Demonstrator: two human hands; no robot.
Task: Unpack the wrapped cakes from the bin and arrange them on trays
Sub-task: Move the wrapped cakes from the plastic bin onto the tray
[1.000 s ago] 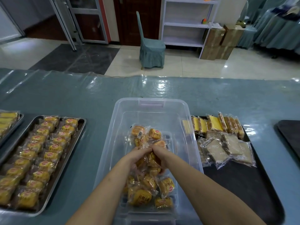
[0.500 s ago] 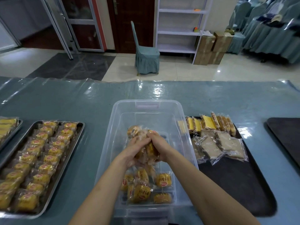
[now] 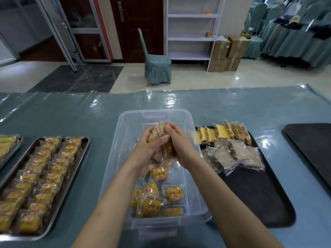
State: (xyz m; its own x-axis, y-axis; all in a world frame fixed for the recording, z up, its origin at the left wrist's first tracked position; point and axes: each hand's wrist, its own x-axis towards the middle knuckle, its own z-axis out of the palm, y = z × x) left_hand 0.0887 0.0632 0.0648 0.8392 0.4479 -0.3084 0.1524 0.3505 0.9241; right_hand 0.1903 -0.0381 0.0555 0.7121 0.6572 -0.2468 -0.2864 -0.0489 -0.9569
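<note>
Over the middle of the frame, both hands cup a clump of wrapped cakes (image 3: pixel 160 140) above the clear plastic bin (image 3: pixel 195 187). The left hand (image 3: pixel 148 149) curls around the near and left side of the clump, fingers half closed and pressed into the crinkled film; the right hand (image 3: pixel 180 145) closes over its far and right side, fingertips reaching over the top. Between the two palms sit several yellow cakes in clear wrappers — how many I cannot tell.

Below the hands, loose cakes (image 3: pixel 157 197) with red-and-yellow labels lie on the bin's floor toward its near end, partly hidden by the forearms. At lower left a steel tray (image 3: pixel 78 163) holds rows of the same cakes (image 3: pixel 44 176), nearly full; the edge of a second steel tray (image 3: pixel 15 151) shows at the far left. Just right of the bin, a black tray (image 3: pixel 254 197) carries yellow sliced cakes (image 3: pixel 222 133) standing along its far edge and brown flat cakes (image 3: pixel 232 154) nearer — its near half is bare. Another black tray (image 3: pixel 311 145) sits at the right edge. All rest on a teal table (image 3: pixel 71 115) under a glossy plastic sheet.
</note>
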